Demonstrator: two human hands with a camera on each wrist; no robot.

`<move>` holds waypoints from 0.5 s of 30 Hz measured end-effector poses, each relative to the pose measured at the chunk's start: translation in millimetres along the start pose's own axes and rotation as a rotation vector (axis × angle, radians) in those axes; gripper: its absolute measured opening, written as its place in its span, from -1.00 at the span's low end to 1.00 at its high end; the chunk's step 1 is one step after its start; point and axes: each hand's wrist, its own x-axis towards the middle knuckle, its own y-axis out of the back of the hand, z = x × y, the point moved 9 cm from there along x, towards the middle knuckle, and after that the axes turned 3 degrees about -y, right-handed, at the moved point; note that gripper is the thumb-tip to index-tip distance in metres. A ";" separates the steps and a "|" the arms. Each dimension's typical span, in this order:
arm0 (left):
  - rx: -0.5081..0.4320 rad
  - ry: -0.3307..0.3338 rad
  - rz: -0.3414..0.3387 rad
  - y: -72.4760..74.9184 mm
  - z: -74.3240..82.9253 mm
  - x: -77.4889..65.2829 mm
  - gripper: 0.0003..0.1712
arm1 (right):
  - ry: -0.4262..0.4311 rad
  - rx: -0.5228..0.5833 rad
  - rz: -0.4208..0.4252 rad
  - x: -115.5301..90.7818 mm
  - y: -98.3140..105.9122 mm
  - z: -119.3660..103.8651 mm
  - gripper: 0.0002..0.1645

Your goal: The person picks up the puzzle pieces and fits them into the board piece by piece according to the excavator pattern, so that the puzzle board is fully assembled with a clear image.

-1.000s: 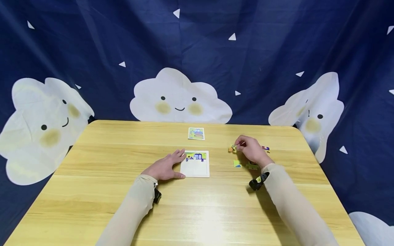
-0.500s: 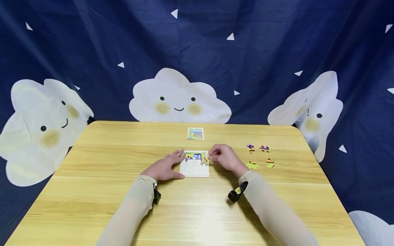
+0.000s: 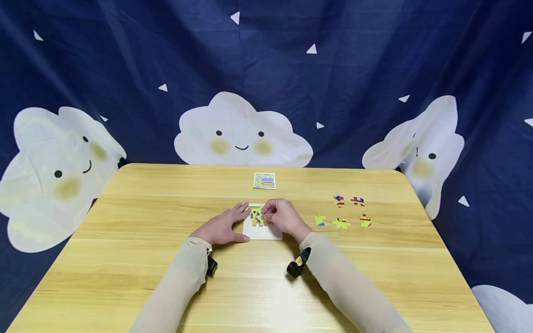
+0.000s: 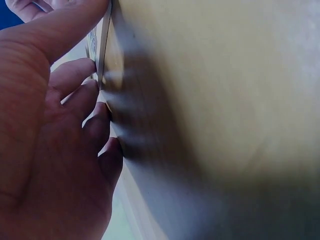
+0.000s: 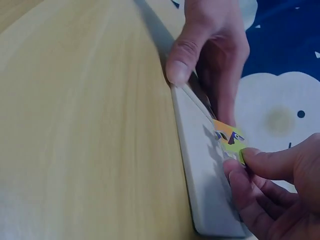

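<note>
Pinch of right hand (image 3: pixel 284 216) on 1 piece (image 5: pixel 225 129); left hand (image 3: pixel 225 225) wide; 5 loose pieces (image 3: pixel 341 224)

Green-and-orange puzzle piece (image 5: pixel 231 137), white tray (image 3: pixel 266 234), cloud-patterned navy curtain (image 3: pixel 354 69), seemingly green-and-blue card (image 3: pixel 264 181)
</note>
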 end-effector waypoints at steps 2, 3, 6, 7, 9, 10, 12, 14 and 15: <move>0.000 -0.006 0.003 0.0 0.1 -0.1 0.00 | -0.004 -0.014 -0.001 2.1 -4.0 0.0 -0.87; -0.001 -0.009 0.004 -0.1 0.1 0.0 0.00 | -0.002 -0.030 0.001 3.0 -5.5 -0.5 -0.88; 0.000 -0.009 0.003 -0.3 -0.4 -0.1 0.00 | 0.012 -0.090 0.014 4.1 -8.4 -3.9 -0.89; -0.001 -0.008 0.002 -0.3 -0.5 -0.1 0.00 | 0.020 -0.113 0.019 4.4 -9.2 -5.3 -0.89; -0.001 -0.002 0.001 -0.2 -0.7 -0.2 0.01 | 0.029 -0.157 0.025 5.0 -10.7 -7.4 -0.88; 0.000 0.001 0.000 -0.2 -0.9 -0.3 0.01 | 0.030 -0.175 0.028 5.1 -11.5 -8.0 -0.87; -0.001 0.003 -0.002 -0.5 -0.9 -0.1 0.01 | 0.028 -0.199 0.031 5.9 -12.9 -7.9 -0.86; 0.000 0.002 -0.003 -0.8 -1.1 0.1 0.01 | 0.020 -0.217 0.031 6.4 -14.0 -6.9 -0.86; -0.002 0.001 -0.003 -0.9 -1.0 0.1 0.01 | 0.019 -0.223 0.033 6.5 -14.5 -6.8 -0.86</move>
